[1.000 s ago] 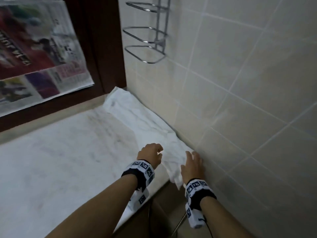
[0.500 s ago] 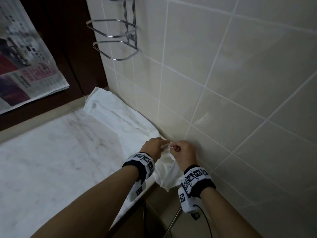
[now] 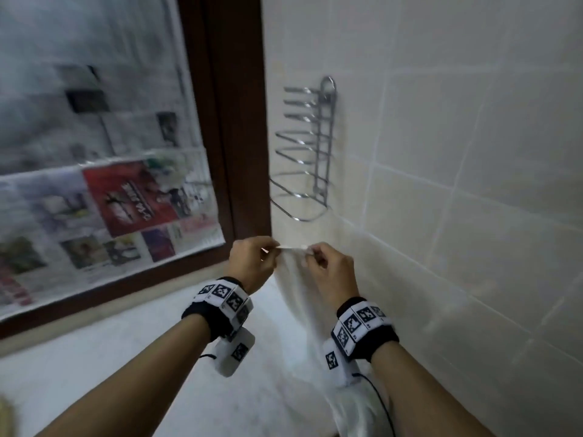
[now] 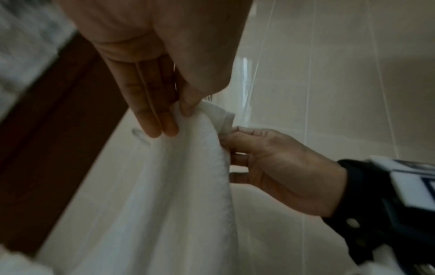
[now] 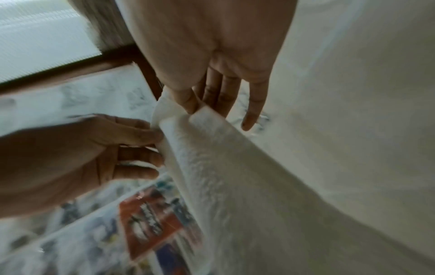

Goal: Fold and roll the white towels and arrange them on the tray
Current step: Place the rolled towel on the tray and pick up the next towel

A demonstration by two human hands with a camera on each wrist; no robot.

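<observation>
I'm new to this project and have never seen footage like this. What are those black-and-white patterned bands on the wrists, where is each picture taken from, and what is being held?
No machine here: a person works with two bare hands. The patterned wristbands appear to carry small cameras, one per wrist.

The wide picture comes from a camera on the person's head, looking down at both arms. The other two look along each hand from the wrist.

The left hand and right hand each pinch the top edge of a white towel between thumb and fingers, close together. The left wrist view shows that grip up close. The towel hangs down towards a pale marble counter.

Around them: a tiled wall with a chrome wire rack, and a dark-framed window covered with newspaper. No tray appears in these pictures.
</observation>
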